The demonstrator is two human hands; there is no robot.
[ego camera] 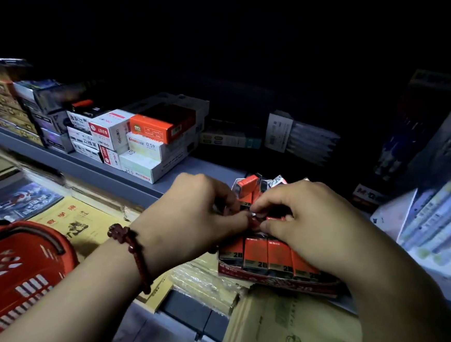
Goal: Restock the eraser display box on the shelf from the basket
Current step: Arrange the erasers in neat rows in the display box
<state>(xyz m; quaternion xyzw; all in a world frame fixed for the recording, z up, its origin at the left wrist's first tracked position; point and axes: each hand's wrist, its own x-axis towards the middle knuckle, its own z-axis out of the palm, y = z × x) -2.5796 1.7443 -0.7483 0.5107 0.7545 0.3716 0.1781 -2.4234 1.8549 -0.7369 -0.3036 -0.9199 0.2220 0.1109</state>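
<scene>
Basket [9, 270] lies left of display box [278, 279].

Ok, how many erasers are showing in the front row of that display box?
4 along the display box front, side by side: the leftmost eraser, second, third, and a fourth partly under the right hand, which may hide more.

Left hand [197, 211], red bead bracelet [131, 250] on wrist, and right hand [304, 220] meet above eraser display box [278, 280]. Fingertips of both pinch near end of wrapped eraser pack [250, 189]. Box holds row of upright 2B erasers [279, 256]. Red basket [9, 270] lower left.
</scene>
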